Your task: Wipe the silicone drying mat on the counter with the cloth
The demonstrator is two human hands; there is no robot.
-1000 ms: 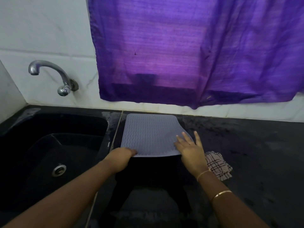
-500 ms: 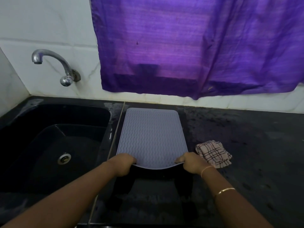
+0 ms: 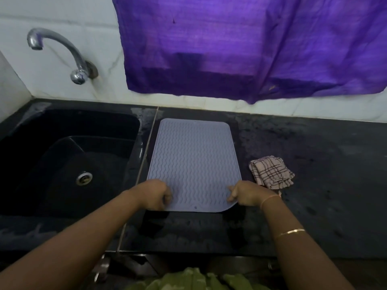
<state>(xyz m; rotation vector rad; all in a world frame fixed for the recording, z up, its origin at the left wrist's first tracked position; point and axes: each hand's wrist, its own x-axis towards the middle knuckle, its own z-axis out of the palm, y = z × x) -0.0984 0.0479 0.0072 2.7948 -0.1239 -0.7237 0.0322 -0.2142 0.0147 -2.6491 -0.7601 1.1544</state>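
A pale lilac silicone drying mat [image 3: 193,162] with a wavy ribbed surface lies flat on the black counter [image 3: 314,164], just right of the sink. My left hand [image 3: 154,194] grips the mat's near left corner with curled fingers. At the near right corner, my right hand [image 3: 248,194] pinches the mat's edge. A folded checked cloth [image 3: 271,172], cream with dark lines, sits on the counter right of the mat, just beyond my right hand and untouched.
A black sink [image 3: 69,164] with a metal drain fills the left side, below a chrome tap [image 3: 62,53] on the white tiled wall. A purple curtain [image 3: 251,45] hangs over the back wall. The counter's front edge runs close to my body.
The mat has been drawn toward me and laid out flat. My right hand went from lying spread on the mat to gripping its near right corner. The left hand kept its hold.
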